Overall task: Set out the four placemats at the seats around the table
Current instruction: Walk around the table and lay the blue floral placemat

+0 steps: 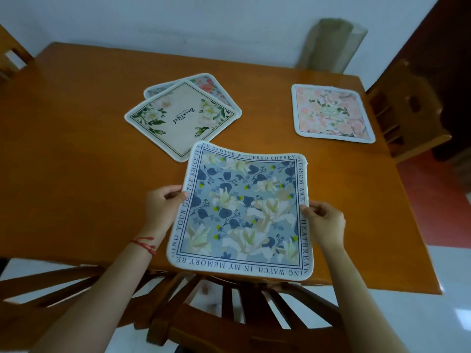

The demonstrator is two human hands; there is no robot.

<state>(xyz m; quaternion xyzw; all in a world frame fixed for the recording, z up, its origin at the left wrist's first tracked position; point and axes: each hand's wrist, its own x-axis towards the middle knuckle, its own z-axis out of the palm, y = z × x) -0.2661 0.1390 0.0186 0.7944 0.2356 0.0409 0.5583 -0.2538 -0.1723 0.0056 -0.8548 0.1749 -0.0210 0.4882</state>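
A blue floral placemat (242,212) with a text border hovers over the near edge of the wooden table (76,161). My left hand (163,207) pinches its left edge and my right hand (323,222) pinches its right edge. A pink floral placemat (332,113) lies flat at the table's right side, by the right chair. In the middle of the table a cream placemat (182,118) with green corners lies turned diagonally on top of another pink-flowered placemat (209,84), which shows only at its far corner.
A wooden chair back (229,309) stands right below me at the near edge. Another chair (407,108) sits at the right side, and part of one (10,59) at the far left. A greenish roll (331,44) leans on the wall behind the table.
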